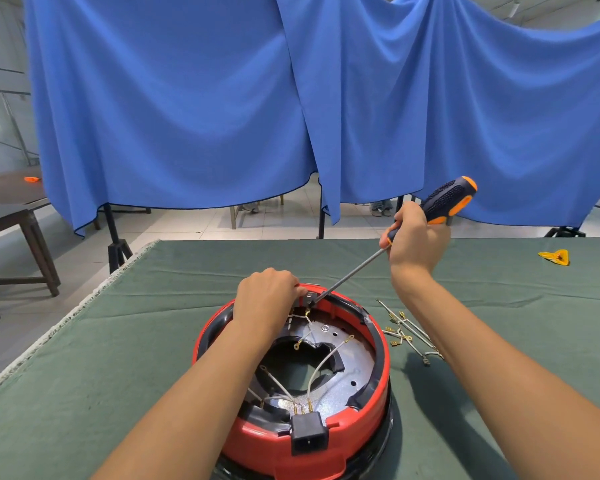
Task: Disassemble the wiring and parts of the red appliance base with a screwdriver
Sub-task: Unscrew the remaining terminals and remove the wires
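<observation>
A person's view down over both bare forearms at a table [125, 341] covered in green cloth. Near the front edge, in the middle, sits the round red appliance base [291, 441], open side up, showing a grey metal plate [347, 372] with a large dark opening at its centre. Thin white wires [321, 363] with small brass end terminals arc across the plate. A black plug socket [308, 437] is set in the rim nearest the viewer.

The left hand [265, 296] rests at the far rim of the base, its fingers curled over and pinching a small metal part there; the fingertips are hidden behind the knuckles. The right hand [414, 242] is raised above the table behind the base, its fingers wrapped tightly round the black and orange handle of a screwdriver [445, 200]. The steel shaft slants down to the left, its tip meeting the far rim just beside the left hand.

To the right of the base, on the cloth, lies a loose bundle of removed wires [407, 332]. Further right, near the table's far edge, is a small yellow plastic piece [555, 257]. Blue curtains [174, 109] hang behind the table
</observation>
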Motion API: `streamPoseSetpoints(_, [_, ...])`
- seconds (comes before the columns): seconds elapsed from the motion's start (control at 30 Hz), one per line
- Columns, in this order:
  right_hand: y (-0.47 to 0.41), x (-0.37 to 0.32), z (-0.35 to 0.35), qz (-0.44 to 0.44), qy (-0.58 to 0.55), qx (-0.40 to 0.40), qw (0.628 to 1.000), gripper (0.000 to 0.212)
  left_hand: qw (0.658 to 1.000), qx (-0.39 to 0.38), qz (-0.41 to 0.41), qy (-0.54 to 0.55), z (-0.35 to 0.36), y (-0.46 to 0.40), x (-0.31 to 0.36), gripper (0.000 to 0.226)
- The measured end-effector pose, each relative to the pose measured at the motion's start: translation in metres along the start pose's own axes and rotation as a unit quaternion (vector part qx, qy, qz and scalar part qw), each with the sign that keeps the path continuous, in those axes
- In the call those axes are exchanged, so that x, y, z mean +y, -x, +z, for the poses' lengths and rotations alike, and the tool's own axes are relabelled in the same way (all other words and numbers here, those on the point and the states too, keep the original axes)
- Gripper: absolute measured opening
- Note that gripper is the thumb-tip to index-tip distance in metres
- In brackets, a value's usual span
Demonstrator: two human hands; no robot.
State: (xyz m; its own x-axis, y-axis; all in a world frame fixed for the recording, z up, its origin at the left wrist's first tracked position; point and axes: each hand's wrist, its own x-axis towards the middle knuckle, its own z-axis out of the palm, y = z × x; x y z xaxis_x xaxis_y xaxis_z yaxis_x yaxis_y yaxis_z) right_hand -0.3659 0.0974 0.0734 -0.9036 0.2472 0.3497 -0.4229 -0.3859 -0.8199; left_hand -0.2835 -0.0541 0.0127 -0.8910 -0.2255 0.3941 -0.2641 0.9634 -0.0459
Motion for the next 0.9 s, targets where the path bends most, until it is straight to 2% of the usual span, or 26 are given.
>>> streamPoseSetpoints(0.37, [0.003,0.004,-0.009,0.004,-0.033,0.014,0.999,0.018,1.000,0.010,-0.013,0.008,-0.006,0.004,0.002,0.035])
streamPoseSetpoints(0.67, [0.017,-0.001,-0.014,-0.048,-0.048,-0.032,0.997,0.018,1.000,0.015,-0.021,0.014,-0.008,0.005,0.003,0.036])
streamPoseSetpoints(0.9, [0.010,-0.001,-0.014,-0.014,-0.056,-0.007,0.998,0.020,1.000,0.002,-0.019,0.023,-0.010,0.005,0.003,0.036])
